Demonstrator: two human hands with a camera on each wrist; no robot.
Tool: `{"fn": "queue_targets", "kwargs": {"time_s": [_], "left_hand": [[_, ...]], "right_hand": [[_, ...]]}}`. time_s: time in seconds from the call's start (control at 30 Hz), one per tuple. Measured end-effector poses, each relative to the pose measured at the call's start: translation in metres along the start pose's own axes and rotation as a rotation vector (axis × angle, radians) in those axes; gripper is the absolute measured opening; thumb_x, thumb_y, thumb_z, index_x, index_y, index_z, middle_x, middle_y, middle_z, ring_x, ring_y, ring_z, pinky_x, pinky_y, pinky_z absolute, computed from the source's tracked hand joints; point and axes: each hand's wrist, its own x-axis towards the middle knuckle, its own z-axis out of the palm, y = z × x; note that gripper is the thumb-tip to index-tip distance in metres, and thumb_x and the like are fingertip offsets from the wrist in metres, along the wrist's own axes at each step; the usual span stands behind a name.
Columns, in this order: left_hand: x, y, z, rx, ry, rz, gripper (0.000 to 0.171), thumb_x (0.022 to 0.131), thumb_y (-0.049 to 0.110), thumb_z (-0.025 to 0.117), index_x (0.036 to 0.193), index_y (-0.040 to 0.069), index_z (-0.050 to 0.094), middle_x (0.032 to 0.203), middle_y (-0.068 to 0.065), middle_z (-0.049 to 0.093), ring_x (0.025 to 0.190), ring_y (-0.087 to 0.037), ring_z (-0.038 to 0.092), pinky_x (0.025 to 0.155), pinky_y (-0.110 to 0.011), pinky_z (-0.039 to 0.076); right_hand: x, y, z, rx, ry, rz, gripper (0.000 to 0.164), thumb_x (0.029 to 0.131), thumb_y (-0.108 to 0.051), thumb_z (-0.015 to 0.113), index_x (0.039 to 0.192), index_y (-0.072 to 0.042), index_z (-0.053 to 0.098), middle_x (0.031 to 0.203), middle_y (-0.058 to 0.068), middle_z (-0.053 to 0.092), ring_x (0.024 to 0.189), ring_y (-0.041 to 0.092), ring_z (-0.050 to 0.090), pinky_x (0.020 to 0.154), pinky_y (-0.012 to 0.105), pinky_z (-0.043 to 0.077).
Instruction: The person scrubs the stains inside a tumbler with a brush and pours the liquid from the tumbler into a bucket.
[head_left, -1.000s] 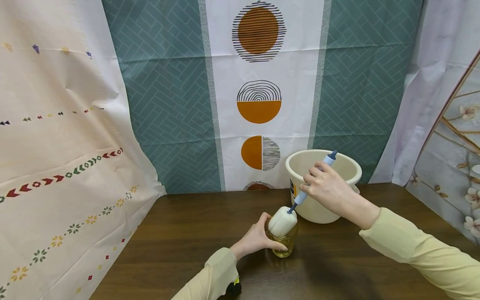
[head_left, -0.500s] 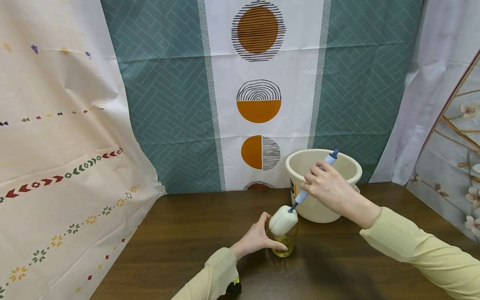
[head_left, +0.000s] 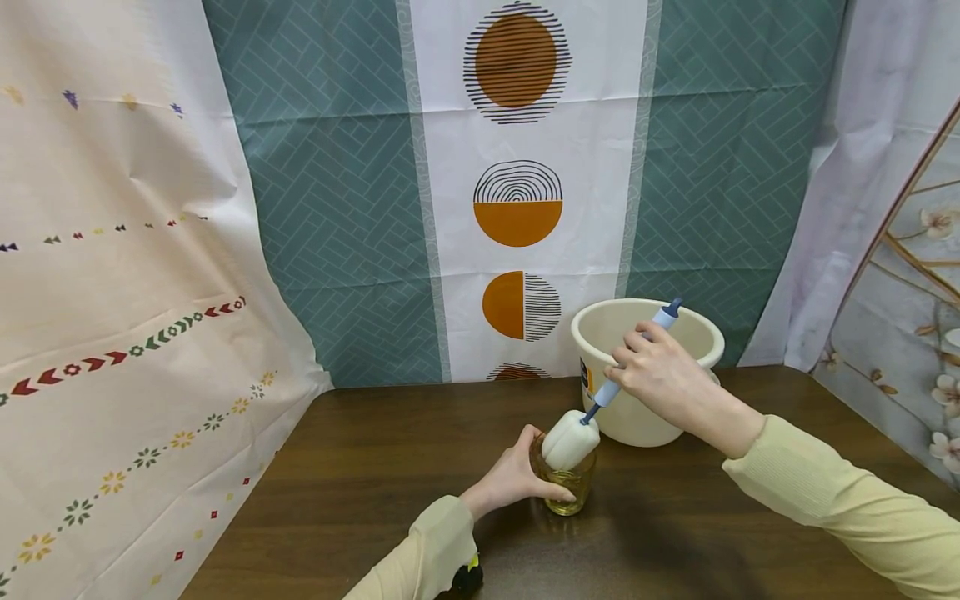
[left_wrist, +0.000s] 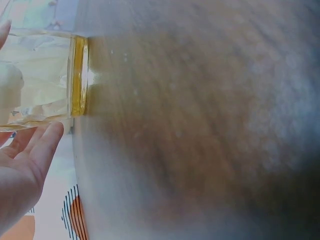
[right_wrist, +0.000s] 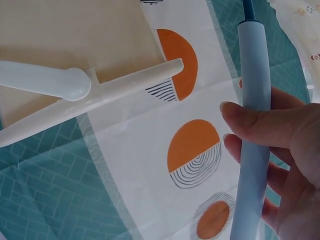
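Below and right of centre, on a dark wooden table (head_left: 375,467), a person's left hand (head_left: 512,477) holds an amber glass (head_left: 579,483) upright, while the right hand (head_left: 666,379) grips a brush (head_left: 592,413) by its pale blue handle (head_left: 609,392). The brush slants from upper right to lower left, its white head (head_left: 569,444) partly inside the glass's mouth. Compared with half a second ago, brush and right hand have shifted slightly rightward while the glass stays put, so the brush seems to be in use within it. Behind, at centre right, stands a cream bucket (head_left: 637,427). The left wrist view, turned sideways, adds the glass's thick base (left_wrist: 78,77) against the table; the right wrist view adds the thumb (right_wrist: 252,120) across the handle, hidden from the head view. How deep the white head reaches is hard to judge through the tinted wall.
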Motion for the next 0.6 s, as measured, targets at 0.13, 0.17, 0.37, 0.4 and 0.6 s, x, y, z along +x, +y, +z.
{"fn": "queue_targets", "kwargs": {"time_s": [0.13, 0.17, 0.37, 0.4, 0.6], "left_hand": [[0.0, 0.0, 0.0, -0.008, 0.005, 0.013, 0.062, 0.046, 0.033, 0.066, 0.093, 0.015, 0.028, 0.086, 0.004, 0.042, 0.076, -0.009, 0.041, 0.058, -0.022, 0.032], [0.0, 0.0, 0.0, -0.007, 0.007, 0.014, 0.062, 0.046, 0.033, 0.066, 0.093, 0.015, 0.029, 0.086, 0.003, 0.042, 0.076, -0.009, 0.041, 0.058, -0.022, 0.032], [0.005, -0.012, 0.003, 0.027, 0.01, -0.013, 0.065, 0.043, 0.04, 0.064, 0.092, 0.019, 0.028, 0.085, 0.005, 0.041, 0.074, -0.006, 0.041, 0.056, -0.024, 0.033], [0.006, -0.016, 0.004, 0.035, 0.009, -0.019, 0.066, 0.042, 0.042, 0.064, 0.092, 0.019, 0.028, 0.085, 0.006, 0.041, 0.073, -0.006, 0.041, 0.056, -0.025, 0.033], [0.01, -0.027, 0.008, 0.049, 0.014, -0.021, 0.07, 0.04, 0.045, 0.063, 0.094, 0.018, 0.028, 0.084, 0.007, 0.041, 0.073, -0.004, 0.04, 0.057, -0.025, 0.033]], "right_hand": [[0.0, 0.002, 0.001, 0.011, 0.02, -0.014, 0.019, 0.051, -0.001, 0.059, 0.066, -0.011, 0.057, 0.056, 0.006, 0.041, 0.059, 0.024, 0.036, 0.066, 0.038, 0.025], [0.0, 0.002, 0.001, 0.017, 0.025, -0.017, 0.018, 0.051, 0.0, 0.059, 0.066, -0.011, 0.057, 0.055, 0.005, 0.04, 0.059, 0.024, 0.036, 0.066, 0.038, 0.025], [0.0, 0.003, -0.001, 0.032, 0.04, -0.028, 0.019, 0.052, 0.001, 0.058, 0.066, -0.011, 0.058, 0.055, 0.005, 0.04, 0.06, 0.025, 0.036, 0.066, 0.038, 0.024], [0.0, 0.002, -0.001, 0.031, 0.032, -0.029, 0.019, 0.052, 0.001, 0.059, 0.066, -0.012, 0.058, 0.056, 0.005, 0.041, 0.06, 0.024, 0.037, 0.067, 0.038, 0.024], [-0.002, 0.001, 0.002, 0.02, -0.032, -0.036, 0.025, 0.049, -0.003, 0.062, 0.071, -0.015, 0.058, 0.059, 0.004, 0.045, 0.064, 0.023, 0.036, 0.07, 0.038, 0.022]]}}
